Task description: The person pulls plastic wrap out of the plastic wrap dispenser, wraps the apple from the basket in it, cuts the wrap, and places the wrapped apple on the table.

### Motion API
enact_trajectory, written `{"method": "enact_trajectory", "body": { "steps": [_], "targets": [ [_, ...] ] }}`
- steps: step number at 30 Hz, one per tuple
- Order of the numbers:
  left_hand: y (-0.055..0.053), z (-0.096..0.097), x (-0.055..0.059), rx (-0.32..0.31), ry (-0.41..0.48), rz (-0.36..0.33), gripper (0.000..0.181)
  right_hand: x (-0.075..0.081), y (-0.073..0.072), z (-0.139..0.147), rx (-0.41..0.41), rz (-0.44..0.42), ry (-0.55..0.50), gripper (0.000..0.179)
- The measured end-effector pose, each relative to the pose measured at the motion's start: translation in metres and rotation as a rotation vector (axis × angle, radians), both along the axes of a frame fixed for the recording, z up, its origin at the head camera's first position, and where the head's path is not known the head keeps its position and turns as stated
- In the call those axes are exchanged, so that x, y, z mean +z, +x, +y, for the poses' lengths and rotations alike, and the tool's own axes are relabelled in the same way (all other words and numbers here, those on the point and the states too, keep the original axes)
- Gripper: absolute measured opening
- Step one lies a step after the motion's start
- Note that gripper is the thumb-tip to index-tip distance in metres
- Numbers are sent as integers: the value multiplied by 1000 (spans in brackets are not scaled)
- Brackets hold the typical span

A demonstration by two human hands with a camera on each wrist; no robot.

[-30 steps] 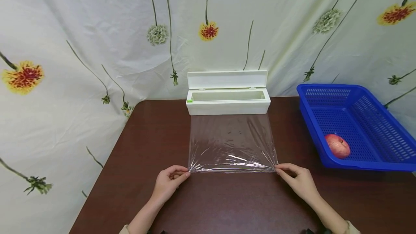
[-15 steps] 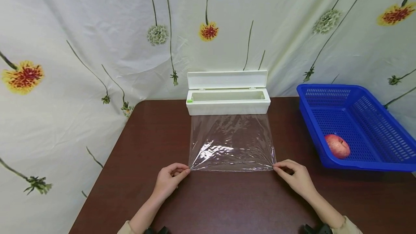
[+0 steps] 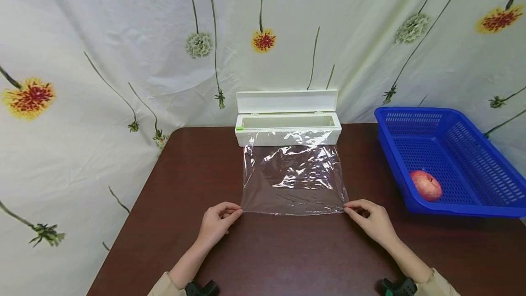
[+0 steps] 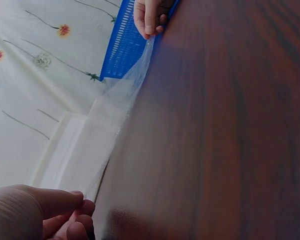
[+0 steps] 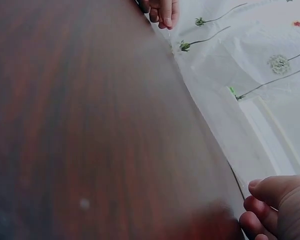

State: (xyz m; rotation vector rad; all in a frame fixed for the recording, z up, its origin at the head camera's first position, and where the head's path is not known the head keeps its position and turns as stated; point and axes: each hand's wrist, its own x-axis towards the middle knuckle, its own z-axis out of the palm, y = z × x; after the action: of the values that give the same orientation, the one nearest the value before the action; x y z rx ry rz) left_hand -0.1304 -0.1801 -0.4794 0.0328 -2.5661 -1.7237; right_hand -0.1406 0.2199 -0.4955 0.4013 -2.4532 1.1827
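A clear sheet of plastic wrap point(image 3: 293, 182) is stretched between the two hands, with bright creases across its far half. My left hand point(image 3: 219, 223) pinches its near left corner between thumb and fingertips. At the near right corner, my right hand point(image 3: 370, 223) pinches it the same way. In the head view the far part of the sheet overlaps the front of a long white box point(image 3: 287, 138), whose lid point(image 3: 287, 102) stands up. The left wrist view shows the left hand's thumb and fingers point(image 4: 70, 202) together at the film's corner.
A blue plastic basket point(image 3: 388, 163) stands to the right with a red apple point(image 3: 426, 185) inside. Behind the brown table point(image 3: 197, 168) hangs a white cloth point(image 3: 164, 22) printed with flowers. The box has a small green piece point(image 3: 239, 128) at its left end.
Both hands have moved slightly up in the head view and a little closer together. The film's glare and creases have shifted toward the box, and the film now overlaps the box front.
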Motion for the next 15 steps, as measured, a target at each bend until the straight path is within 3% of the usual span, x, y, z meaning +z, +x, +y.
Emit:
{"method": "enact_trajectory", "body": {
  "steps": [15],
  "targets": [
    [-3, 0, 1, -1, -51, 0, 10, -1, -7, 3, 32, -1, 53, 12]
  ]
}}
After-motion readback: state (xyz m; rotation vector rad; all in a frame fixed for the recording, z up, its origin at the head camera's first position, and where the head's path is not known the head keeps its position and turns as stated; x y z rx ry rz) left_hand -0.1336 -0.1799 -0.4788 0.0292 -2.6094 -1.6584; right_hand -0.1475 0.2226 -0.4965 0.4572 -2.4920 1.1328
